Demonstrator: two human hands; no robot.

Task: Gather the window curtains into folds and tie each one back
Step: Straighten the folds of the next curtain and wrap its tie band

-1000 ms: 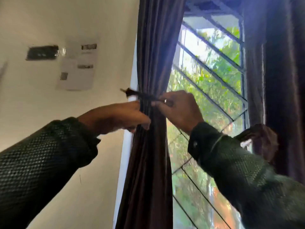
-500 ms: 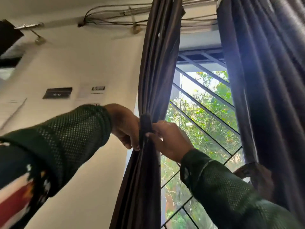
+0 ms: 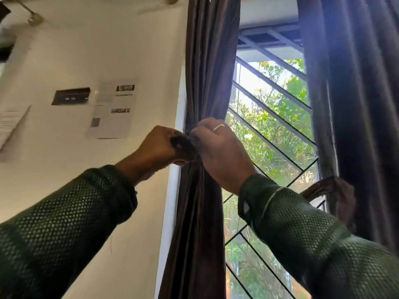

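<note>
The left curtain (image 3: 210, 61), dark brown, hangs gathered into a narrow bundle beside the window's left edge. A dark tie-back strap (image 3: 183, 145) is wrapped round it at hand height. My left hand (image 3: 159, 147) grips the strap's end on the left of the bundle. My right hand (image 3: 220, 152) pinches the strap from the right, knuckles toward me, a ring on one finger. The right curtain (image 3: 356, 104) hangs at the window's right side, with a knotted tie-back (image 3: 332, 190) around it.
A barred window (image 3: 272, 130) shows green foliage between the curtains. The white wall (image 3: 75, 50) on the left carries a dark plate (image 3: 71, 96) and a taped paper sheet (image 3: 112, 111). A white window frame (image 3: 170, 212) runs down beside the left curtain.
Both hands have closed in on the bundle. The strap, earlier stretched out to the left, is now bunched between my hands. The view tilted up, then partly back down.
</note>
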